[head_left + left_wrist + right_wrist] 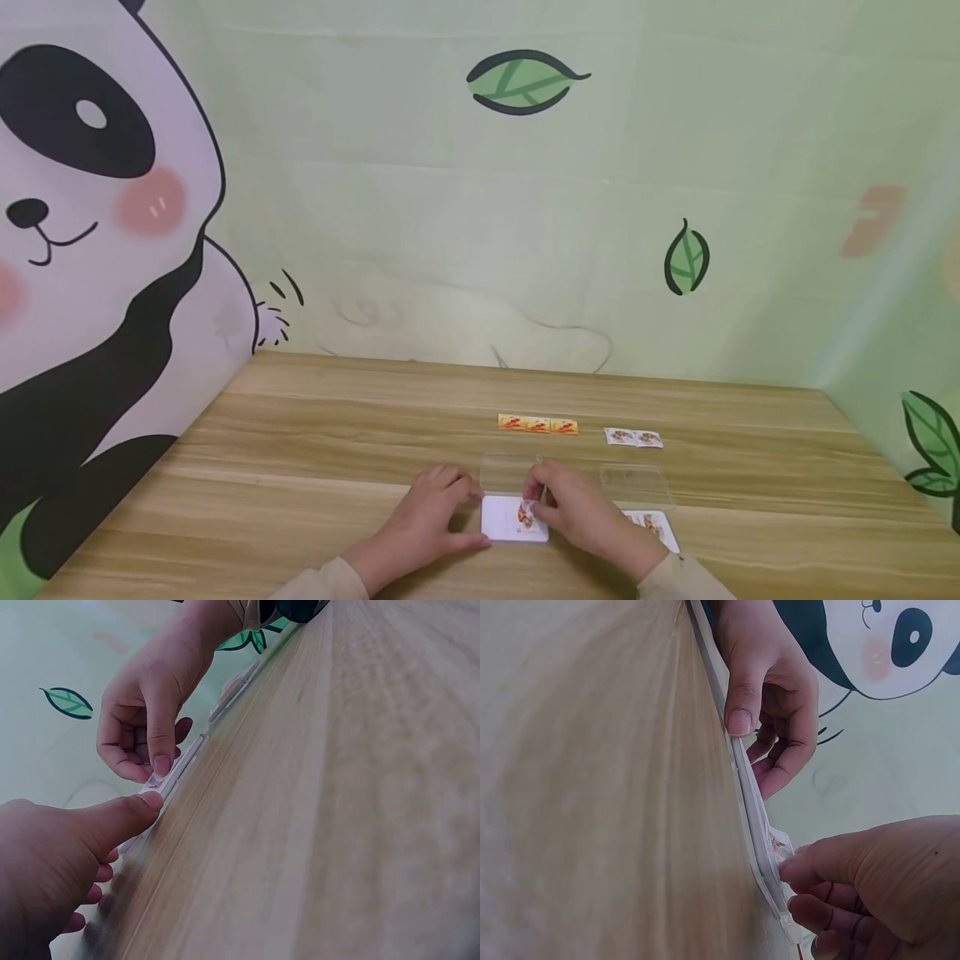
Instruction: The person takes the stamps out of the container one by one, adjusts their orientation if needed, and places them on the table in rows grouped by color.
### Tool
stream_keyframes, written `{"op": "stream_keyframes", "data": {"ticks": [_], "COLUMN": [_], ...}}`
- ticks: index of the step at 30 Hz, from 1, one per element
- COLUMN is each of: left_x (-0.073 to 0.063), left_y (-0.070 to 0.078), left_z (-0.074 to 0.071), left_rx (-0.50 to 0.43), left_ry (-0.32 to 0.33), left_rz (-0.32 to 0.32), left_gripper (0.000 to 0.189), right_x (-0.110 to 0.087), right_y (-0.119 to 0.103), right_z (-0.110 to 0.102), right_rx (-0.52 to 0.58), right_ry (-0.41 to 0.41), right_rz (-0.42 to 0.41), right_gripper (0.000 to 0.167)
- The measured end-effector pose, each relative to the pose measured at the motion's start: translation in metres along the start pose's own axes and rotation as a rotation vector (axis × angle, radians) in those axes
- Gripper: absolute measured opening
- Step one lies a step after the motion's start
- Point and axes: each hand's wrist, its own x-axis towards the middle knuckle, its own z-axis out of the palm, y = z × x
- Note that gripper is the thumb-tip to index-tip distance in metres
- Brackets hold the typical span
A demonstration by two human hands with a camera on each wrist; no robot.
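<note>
A flat white stack, apparently cards in an open clear plastic case, lies before me. My left hand holds its left end, the thumb at the near corner and fingers at the far one. My right hand pinches a small picture card over its right end; in the right wrist view the card's edge shows by the thumb. Whether the card touches the stack I cannot tell. A second open case with picture cards lies partly hidden behind my right forearm.
Three yellow-red cards lie in a row farther back. Two white picture cards sit to their right. Clear lids stand behind the cases. A printed cloth wall borders the wooden table.
</note>
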Motion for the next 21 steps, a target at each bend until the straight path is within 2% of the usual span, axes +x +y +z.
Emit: {"op": "stream_keyframes", "data": {"ticks": [21], "left_x": [-0.001], "left_y": [-0.0007], "left_z": [0.0011], "left_rx": [0.0], "left_ry": [0.021], "left_rz": [0.014], "left_gripper": [0.045], "right_x": [0.0008], "right_y": [0.0021], "right_z": [-0.0074], "right_rx": [0.085], "right_ry": [-0.032], "right_rz": [0.052], "right_gripper": [0.01]}}
